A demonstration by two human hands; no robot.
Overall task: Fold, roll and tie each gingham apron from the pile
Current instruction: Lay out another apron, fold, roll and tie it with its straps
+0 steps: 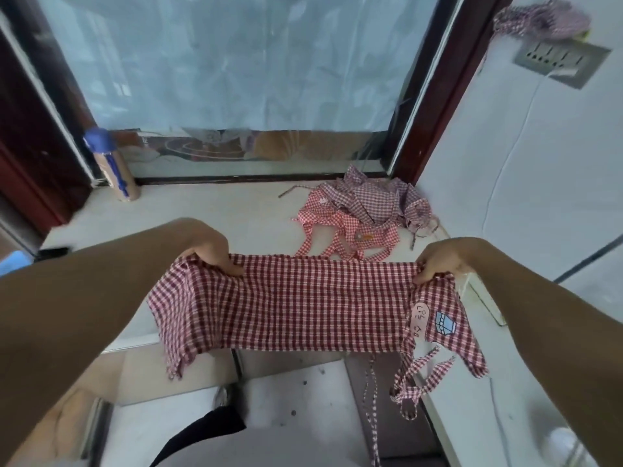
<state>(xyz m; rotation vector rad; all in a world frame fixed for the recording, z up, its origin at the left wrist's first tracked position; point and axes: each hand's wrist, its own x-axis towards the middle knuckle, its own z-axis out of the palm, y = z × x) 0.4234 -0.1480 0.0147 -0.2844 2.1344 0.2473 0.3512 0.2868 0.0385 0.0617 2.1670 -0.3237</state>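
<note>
1. Two hands are showing: the left hand point(215, 252) and the right hand point(438, 262).
2. One gingham apron point(296, 305) is hanging stretched between them, carrying two patches point(445, 322).
3. One pile of aprons point(364, 210) is lying on the desk point(209, 210); how many it is holding cannot be told.
4. One more gingham bundle point(542, 20) is sitting at the top right.
5. One blue-capped bottle point(113, 165) is standing at the left.
6. One wall socket panel point(563, 62) is showing at the right.

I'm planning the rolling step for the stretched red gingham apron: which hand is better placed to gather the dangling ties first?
The right hand. It grips the red-and-white gingham apron at the end where the checked ties hang just below it. The left hand holds the opposite, tie-free end.
</note>
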